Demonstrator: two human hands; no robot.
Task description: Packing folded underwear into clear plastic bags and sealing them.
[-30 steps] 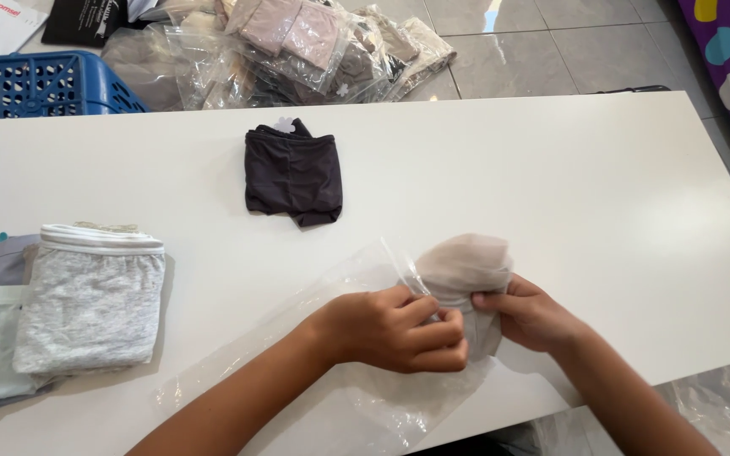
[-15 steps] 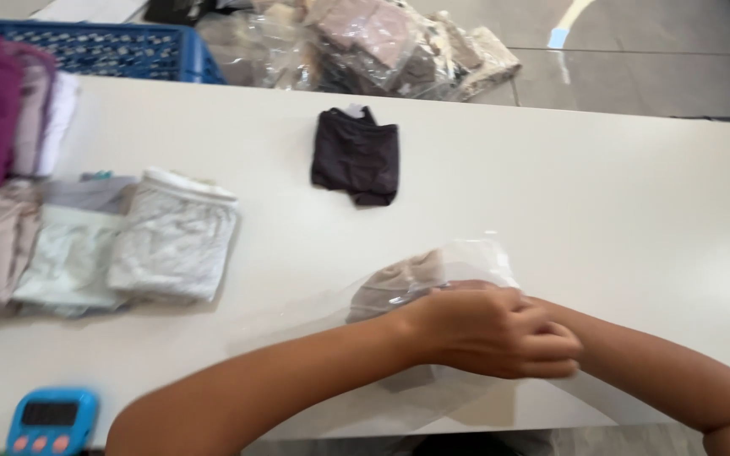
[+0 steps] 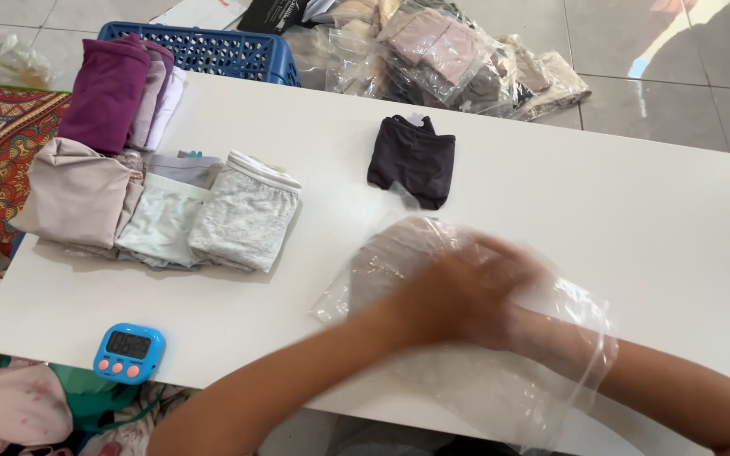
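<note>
1. Left hand (image 3: pixel 458 295) blurred, laid flat on top of the clear plastic bag (image 3: pixel 500 380), fingers spread wide, gripping nothing that can be made out.
2. Right hand (image 3: pixel 551 338) reaching inside the bag, seen only through the plastic; grip impossible to tell.
3. Beige folded garment (image 3: pixel 390 257) inside the bag, at the end nearest the black shorts (image 3: pixel 411 160).
4. Bag lying on the white table (image 3: pixel 635 211), just in front of the black shorts, open mouth hanging over the near table edge.
5. Grey folded garment (image 3: pixel 242 211) well left of the bag, touching a pale mint garment (image 3: pixel 158 224) and a beige pile (image 3: pixel 78 190).
6. Purple folded garment (image 3: pixel 107 93) beyond that pile, beside the blue basket (image 3: pixel 213 51).
7. Blue timer (image 3: pixel 128 353) at the near table edge, left of the bag.
8. Heap of bagged garments (image 3: pixel 458 59) on the floor beyond the black shorts.
</note>
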